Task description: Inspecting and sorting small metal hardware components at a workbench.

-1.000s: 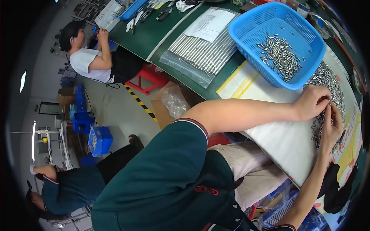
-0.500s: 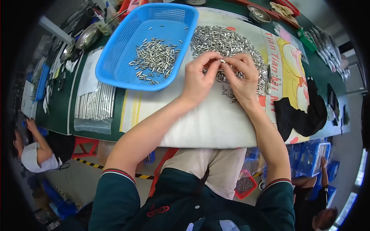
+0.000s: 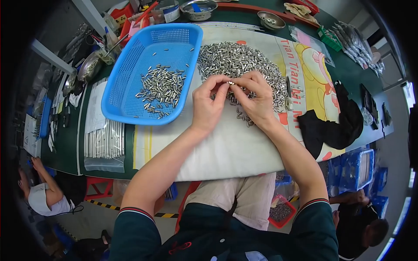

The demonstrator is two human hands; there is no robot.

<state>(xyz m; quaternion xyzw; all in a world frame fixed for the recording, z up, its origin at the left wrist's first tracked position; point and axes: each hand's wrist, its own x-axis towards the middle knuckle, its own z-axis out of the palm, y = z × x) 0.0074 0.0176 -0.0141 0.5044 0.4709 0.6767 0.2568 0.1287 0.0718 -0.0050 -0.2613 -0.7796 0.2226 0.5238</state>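
Observation:
A tiny shiny metal piece is pinched at the fingertips of my left hand and my right hand, which meet over the near side of a wide pile of small metal pins. Both hands are closed on it, thumbs against index fingers. The piece is mostly covered, so its full shape is hidden. To the left of my hands stands a blue perforated plastic basket, with a smaller heap of similar pins on its bottom. Several loose pins lie just below my right hand.
Under the pile lies a pale printed cloth. Bagged metal rods sit left, black fabric right. Metal bowls stand along the back. A red bin of small parts is on the floor. Other people work at both sides.
The whole view has shifted, so the table appears lower and further left. My hands stay together over the pile, still pinching the small piece. The person at right has lowered a hand.

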